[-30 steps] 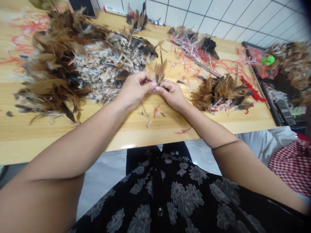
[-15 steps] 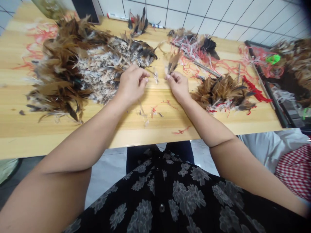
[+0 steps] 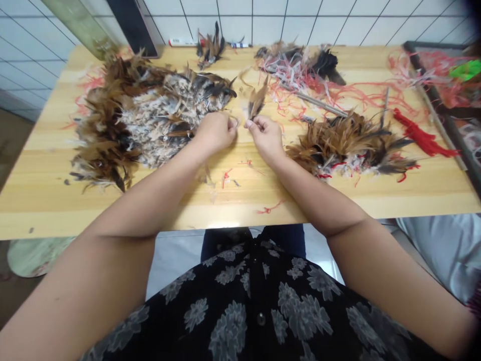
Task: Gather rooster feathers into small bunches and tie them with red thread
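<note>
My right hand [image 3: 266,134] pinches a small bunch of brown feathers [image 3: 257,100] by its lower end, the tips pointing up. A short gap away, my left hand [image 3: 217,131] is closed with its fingers curled together. Whatever it may hold is too small or hidden to make out. Beside and under the left forearm lies a large heap of brown, black and whitish feathers [image 3: 150,123]. To the right of my right hand is a pile of brown feather bunches [image 3: 338,138], their pale ends bound with red thread.
Pink and white plastic strands [image 3: 289,75] lie behind with dark feathers and a thin rod [image 3: 315,103]. A red thread bundle [image 3: 423,133] is at right, near a dark-framed tray [image 3: 432,95]. A marker [image 3: 184,42] lies by the tiled wall. Thread scraps [image 3: 225,178] litter the wooden table [image 3: 233,213].
The view has turned and levelled, so more of the table shows at left. My left fingers have curled in, and the hands are slightly closer together. The right hand keeps its feathers.
</note>
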Motion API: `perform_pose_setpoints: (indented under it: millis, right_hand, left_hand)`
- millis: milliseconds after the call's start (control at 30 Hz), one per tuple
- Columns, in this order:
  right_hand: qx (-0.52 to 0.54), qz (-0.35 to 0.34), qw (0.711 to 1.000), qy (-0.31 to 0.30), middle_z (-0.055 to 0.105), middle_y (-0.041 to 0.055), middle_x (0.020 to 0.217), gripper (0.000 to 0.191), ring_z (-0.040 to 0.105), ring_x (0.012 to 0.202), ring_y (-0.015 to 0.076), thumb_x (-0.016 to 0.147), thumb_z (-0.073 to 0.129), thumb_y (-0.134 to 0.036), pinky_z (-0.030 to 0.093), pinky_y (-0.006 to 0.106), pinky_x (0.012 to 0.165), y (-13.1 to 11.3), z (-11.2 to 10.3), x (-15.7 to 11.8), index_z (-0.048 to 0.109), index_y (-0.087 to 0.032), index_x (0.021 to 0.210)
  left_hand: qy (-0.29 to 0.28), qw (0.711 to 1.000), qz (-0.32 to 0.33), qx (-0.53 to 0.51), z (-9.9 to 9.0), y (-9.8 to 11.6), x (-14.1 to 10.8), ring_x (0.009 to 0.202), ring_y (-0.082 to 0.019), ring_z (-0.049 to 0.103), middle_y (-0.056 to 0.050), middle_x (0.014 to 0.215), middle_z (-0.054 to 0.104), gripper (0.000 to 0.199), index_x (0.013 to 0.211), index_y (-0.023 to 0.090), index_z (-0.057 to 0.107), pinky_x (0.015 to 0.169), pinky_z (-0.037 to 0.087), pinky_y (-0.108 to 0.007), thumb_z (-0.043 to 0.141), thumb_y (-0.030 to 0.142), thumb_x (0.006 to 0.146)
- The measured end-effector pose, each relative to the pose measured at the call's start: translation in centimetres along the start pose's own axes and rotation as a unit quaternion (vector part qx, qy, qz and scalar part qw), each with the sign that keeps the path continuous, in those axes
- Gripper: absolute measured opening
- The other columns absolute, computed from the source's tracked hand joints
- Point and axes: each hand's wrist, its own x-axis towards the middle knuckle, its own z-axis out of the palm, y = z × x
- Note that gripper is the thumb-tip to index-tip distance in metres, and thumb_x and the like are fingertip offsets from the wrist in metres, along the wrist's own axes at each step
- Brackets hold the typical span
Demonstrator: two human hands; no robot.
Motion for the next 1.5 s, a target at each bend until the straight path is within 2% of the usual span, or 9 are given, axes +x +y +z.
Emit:
perform_pose_setpoints:
  millis: [167, 333, 433, 533, 667, 833, 1067, 1300, 1500]
  right_hand:
    - [0.018, 0.004, 1.0, -0.014, 0.049, -0.0053, 0.08, 0.05, 0.049, 0.082, 0.017, 0.123, 0.081, -0.06, 0.038, 0.037, 0.085, -0.7, 0.4, -0.6, 0.064, -0.025, 0.091]
    - [0.017, -0.018, 0.999, -0.031, 0.051, -0.0041, 0.083, 0.046, 0.051, 0.087, 0.0167, 0.118, 0.084, -0.04, 0.042, 0.036, 0.089, -1.2, 0.7, -1.5, 0.057, -0.025, 0.085]
    - [0.007, -0.027, 0.999, -0.039, 0.051, -0.0038, 0.083, 0.051, 0.051, 0.085, 0.0164, 0.116, 0.087, -0.048, 0.042, 0.036, 0.089, -1.1, 0.6, -1.7, 0.054, -0.026, 0.083]
    - [0.008, -0.033, 0.999, -0.041, 0.052, -0.0033, 0.082, 0.061, 0.051, 0.084, 0.017, 0.114, 0.086, -0.069, 0.043, 0.037, 0.088, -0.8, 0.4, -1.6, 0.055, -0.027, 0.083]
    - [0.013, -0.042, 0.998, -0.047, 0.054, -0.0018, 0.082, 0.071, 0.053, 0.084, 0.018, 0.11, 0.082, -0.086, 0.046, 0.038, 0.088, -0.7, 0.1, -1.8, 0.054, -0.027, 0.081]
    - [0.02, -0.032, 0.997, -0.071, 0.055, -0.0012, 0.082, 0.073, 0.056, 0.088, 0.0192, 0.106, 0.086, -0.089, 0.051, 0.039, 0.093, -1.5, -0.1, -2.5, 0.057, -0.027, 0.081]
    - [0.06, 0.019, 0.993, -0.098, 0.058, -0.0015, 0.083, 0.069, 0.051, 0.087, 0.0177, 0.103, 0.096, -0.083, 0.046, 0.035, 0.085, -2.5, -0.2, -2.6, 0.067, -0.024, 0.084]
    - [0.161, 0.039, 0.985, -0.053, 0.051, -0.0035, 0.082, 0.076, 0.044, 0.083, 0.0148, 0.101, 0.093, -0.095, 0.039, 0.032, 0.078, -1.8, -0.5, -2.2, 0.067, -0.024, 0.088]
    - [0.16, 0.067, 0.984, -0.042, 0.047, -0.0046, 0.079, 0.073, 0.042, 0.078, 0.0144, 0.105, 0.09, -0.094, 0.04, 0.032, 0.073, -1.9, -0.9, -1.8, 0.068, -0.025, 0.091]
  left_hand:
    - [0.033, 0.977, -0.042, -0.209, -1.5, -0.7, -1.8, 0.084, -0.026, 0.074, -0.001, 0.074, 0.071, 0.033, 0.081, 0.024, 0.07, 0.088, 0.061, -0.032, 0.084, 0.001, 0.099]
    - [0.008, 0.879, -0.106, -0.465, -1.5, -0.5, -3.8, 0.063, -0.014, 0.067, -0.001, 0.072, 0.072, 0.044, 0.08, 0.021, 0.068, 0.064, 0.051, -0.02, 0.072, -0.012, 0.109]
    - [0.004, 0.832, -0.129, -0.54, -1.5, -0.2, -4.7, 0.064, -0.012, 0.073, 0.0, 0.072, 0.074, 0.045, 0.083, 0.019, 0.066, 0.063, 0.053, -0.016, 0.074, -0.017, 0.107]
    - [0.007, 0.811, -0.131, -0.57, -1.4, 0.0, -5.0, 0.062, -0.01, 0.073, 0.002, 0.071, 0.074, 0.044, 0.088, 0.018, 0.07, 0.062, 0.055, -0.014, 0.071, -0.022, 0.106]
    - [0.013, 0.804, -0.111, -0.584, -0.6, 0.2, -4.9, 0.061, -0.009, 0.073, 0.003, 0.071, 0.074, 0.049, 0.085, 0.018, 0.071, 0.061, 0.055, -0.014, 0.064, -0.026, 0.107]
    - [0.026, 0.813, -0.036, -0.58, 1.3, -0.9, -4.7, 0.068, -0.013, 0.077, 0.003, 0.077, 0.077, 0.044, 0.086, 0.021, 0.072, 0.065, 0.06, -0.017, 0.089, -0.017, 0.103]
    - [0.035, 0.813, 0.038, -0.58, 2.9, -3.1, -4.0, 0.076, -0.016, 0.078, 0.0, 0.091, 0.084, 0.043, 0.087, 0.022, 0.076, 0.072, 0.065, -0.023, 0.11, -0.001, 0.097]
    - [0.032, 0.809, 0.036, -0.585, 2.8, -3.4, -3.9, 0.067, -0.014, 0.073, 0.003, 0.074, 0.072, 0.043, 0.088, 0.024, 0.076, 0.065, 0.061, -0.021, 0.113, 0.009, 0.102]
    - [0.018, 0.831, -0.037, -0.555, 1.3, -2.6, -4.9, 0.069, -0.015, 0.076, 0.003, 0.077, 0.073, 0.039, 0.09, 0.024, 0.076, 0.062, 0.059, -0.021, 0.107, 0.001, 0.099]
